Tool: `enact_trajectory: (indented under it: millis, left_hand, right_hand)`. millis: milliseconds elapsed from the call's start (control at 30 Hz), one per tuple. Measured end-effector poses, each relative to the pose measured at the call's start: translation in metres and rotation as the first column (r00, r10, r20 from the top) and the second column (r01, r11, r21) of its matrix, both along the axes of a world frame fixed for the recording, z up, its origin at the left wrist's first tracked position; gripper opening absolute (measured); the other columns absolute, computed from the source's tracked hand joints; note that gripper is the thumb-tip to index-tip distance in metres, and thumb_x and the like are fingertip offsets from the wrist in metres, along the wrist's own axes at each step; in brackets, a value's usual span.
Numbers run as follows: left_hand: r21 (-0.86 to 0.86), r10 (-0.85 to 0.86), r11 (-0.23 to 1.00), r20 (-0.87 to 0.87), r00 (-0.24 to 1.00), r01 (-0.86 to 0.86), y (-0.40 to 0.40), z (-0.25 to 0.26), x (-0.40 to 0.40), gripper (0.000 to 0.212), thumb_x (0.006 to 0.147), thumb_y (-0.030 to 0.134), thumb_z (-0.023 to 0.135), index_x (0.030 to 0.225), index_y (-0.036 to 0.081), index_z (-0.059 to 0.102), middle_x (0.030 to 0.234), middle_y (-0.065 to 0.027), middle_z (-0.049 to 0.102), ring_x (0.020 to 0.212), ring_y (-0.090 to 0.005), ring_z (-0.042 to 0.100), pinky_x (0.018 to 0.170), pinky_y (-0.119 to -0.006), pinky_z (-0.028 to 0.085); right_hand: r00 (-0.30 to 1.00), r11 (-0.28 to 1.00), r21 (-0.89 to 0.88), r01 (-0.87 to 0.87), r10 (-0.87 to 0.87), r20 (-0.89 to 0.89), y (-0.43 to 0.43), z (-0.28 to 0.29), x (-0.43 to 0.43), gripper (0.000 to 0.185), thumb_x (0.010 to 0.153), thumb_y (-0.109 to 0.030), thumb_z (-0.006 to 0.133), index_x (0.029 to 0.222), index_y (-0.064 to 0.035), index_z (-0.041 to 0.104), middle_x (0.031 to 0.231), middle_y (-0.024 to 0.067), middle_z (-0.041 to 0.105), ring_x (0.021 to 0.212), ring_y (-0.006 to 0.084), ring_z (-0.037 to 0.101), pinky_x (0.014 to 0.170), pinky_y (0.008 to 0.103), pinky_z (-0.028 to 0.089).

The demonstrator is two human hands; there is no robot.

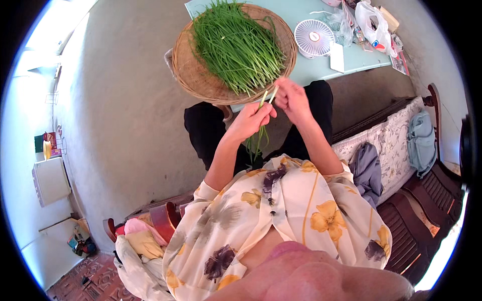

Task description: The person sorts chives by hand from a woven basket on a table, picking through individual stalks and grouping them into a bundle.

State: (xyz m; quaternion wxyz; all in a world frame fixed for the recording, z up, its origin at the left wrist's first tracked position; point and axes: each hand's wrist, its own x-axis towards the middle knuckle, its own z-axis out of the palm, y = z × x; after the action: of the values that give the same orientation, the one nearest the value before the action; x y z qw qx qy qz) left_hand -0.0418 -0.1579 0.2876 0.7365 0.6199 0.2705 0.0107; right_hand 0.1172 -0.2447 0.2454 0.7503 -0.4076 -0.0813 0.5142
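My left hand point(254, 117) is closed around a few garlic chive stalks point(262, 101). Their pale ends point up past my fingers, and the green leaves point(257, 143) hang down below the hand. Slightly blurred, my right hand point(292, 98) pinches at the pale tip of one of those stalks. Just beyond both hands is a round, shallow wicker basket point(205, 84), its near rim close to my fingers. A large heap of green garlic chives point(237, 47) lies in it, with most pale ends facing me.
A pale green table point(357, 62) extends behind the basket. On it are a white fan point(314, 37), a white box-like object point(337, 57) and plastic bags point(372, 28). To my right stands a wooden bench point(399, 225) with a floral cover point(393, 146). Cushions or cloths point(145, 242) lie at lower left.
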Motion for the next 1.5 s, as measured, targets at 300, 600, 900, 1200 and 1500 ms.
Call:
enact_trajectory:
  millis: [300,600,900,1200,1500]
  left_hand:
    - [0.006,-0.018,1.0,0.034,0.999,0.018,-0.011,0.004,-0.003,0.033,0.106,0.031,0.044,0.095,0.005,0.062,0.063,0.0079,0.038,0.052,-0.0027,0.03,0.046,-0.021,0.024]
    - [-0.053,0.041,0.998,0.069,0.997,-0.037,0.015,0.0,0.0,0.035,0.106,0.033,0.044,0.094,0.004,0.061,0.063,0.0062,0.042,0.054,-0.0032,0.033,0.047,-0.021,0.027]
    - [0.01,-0.238,0.971,0.185,0.954,0.24,0.066,-0.008,0.049,0.034,0.106,0.03,0.044,0.089,0.005,0.06,0.062,0.0054,0.044,0.053,-0.0032,0.036,0.047,-0.021,0.027]
    - [0.05,-0.275,0.961,0.255,0.927,0.272,0.102,-0.036,0.077,0.038,0.106,0.027,0.044,0.081,0.002,0.058,0.058,0.0029,0.048,0.056,-0.0068,0.047,0.055,-0.024,0.037]
    - [-0.377,-0.073,0.911,0.249,0.966,0.166,0.126,-0.038,0.061,0.031,0.106,0.027,0.044,0.092,0.003,0.056,0.06,0.005,0.038,0.05,-0.0067,0.039,0.046,-0.024,0.035]
  right_hand:
    - [0.902,0.945,-0.076,-0.318,0.326,0.284,-0.016,0.006,-0.014,0.024,0.1,-0.024,0.058,0.106,-0.0015,0.064,0.066,-0.0058,0.043,0.054,0.0036,0.037,0.048,0.0206,0.027]
    - [0.993,0.995,-0.072,-0.064,0.071,0.094,0.003,0.02,0.016,0.021,0.101,-0.026,0.057,0.104,-0.0062,0.063,0.067,-0.005,0.043,0.053,0.0047,0.035,0.048,0.0219,0.028]
    - [0.98,0.98,0.046,0.192,-0.194,0.038,0.036,0.007,0.046,0.021,0.102,-0.023,0.056,0.101,-0.0026,0.062,0.062,-0.006,0.04,0.05,0.0051,0.032,0.047,0.0223,0.026]
    - [0.944,0.976,-0.186,-0.109,0.161,0.289,0.06,0.003,0.048,0.027,0.101,-0.028,0.058,0.1,-0.0018,0.065,0.063,-0.0065,0.041,0.053,0.0036,0.032,0.048,0.0227,0.026]
    - [0.96,0.985,-0.138,0.104,-0.063,0.274,0.075,0.009,0.065,0.027,0.104,-0.026,0.053,0.109,-0.0014,0.062,0.07,-0.0054,0.044,0.055,0.0043,0.037,0.049,0.0217,0.029]
